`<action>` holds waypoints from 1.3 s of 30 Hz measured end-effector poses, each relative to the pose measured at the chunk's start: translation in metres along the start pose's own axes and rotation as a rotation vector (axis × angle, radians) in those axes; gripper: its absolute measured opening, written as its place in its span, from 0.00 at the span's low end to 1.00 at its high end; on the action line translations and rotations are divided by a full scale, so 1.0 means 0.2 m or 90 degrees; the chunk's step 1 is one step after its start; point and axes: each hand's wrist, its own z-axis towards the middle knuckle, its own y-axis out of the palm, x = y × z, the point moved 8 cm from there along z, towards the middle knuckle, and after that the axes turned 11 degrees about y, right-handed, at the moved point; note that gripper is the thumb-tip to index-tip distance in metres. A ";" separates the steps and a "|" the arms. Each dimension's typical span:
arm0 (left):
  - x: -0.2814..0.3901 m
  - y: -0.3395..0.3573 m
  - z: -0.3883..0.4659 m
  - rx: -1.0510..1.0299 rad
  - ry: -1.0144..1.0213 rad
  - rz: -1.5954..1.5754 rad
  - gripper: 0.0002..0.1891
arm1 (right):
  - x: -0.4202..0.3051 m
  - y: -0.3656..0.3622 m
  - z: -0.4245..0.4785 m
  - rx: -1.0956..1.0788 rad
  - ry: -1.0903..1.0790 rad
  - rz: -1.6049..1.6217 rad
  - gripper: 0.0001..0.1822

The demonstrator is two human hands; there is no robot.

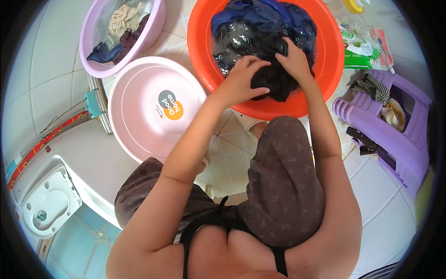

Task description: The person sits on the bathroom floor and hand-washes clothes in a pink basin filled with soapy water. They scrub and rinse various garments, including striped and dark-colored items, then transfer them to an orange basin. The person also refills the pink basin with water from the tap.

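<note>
A large orange-red plastic basin (335,52) stands before me with soapy water and wet dark clothes in it. Both hands are on a bunched black garment (275,82) at its near side. My left hand (245,78) curves around the left of the bunch, thumb below and fingers above. From the right, my right hand (296,61) pinches a fold of the same black cloth between thumb and fingers. Dark blue clothing (240,17) lies in the water behind. Black cloth hides some of the fingertips.
To the left are a pink plastic basin (130,130) and a lilac tub (83,52) holding beige, maroon and blue clothes. A purple plastic stool (397,158) on the right bears a striped cloth (378,89) and dark socks (362,139). Green-and-white packaging (360,61) lies behind it.
</note>
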 end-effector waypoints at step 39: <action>-0.36 -0.07 0.11 -0.155 0.077 0.530 0.33 | -0.30 0.02 -0.33 0.057 -0.265 -0.254 0.23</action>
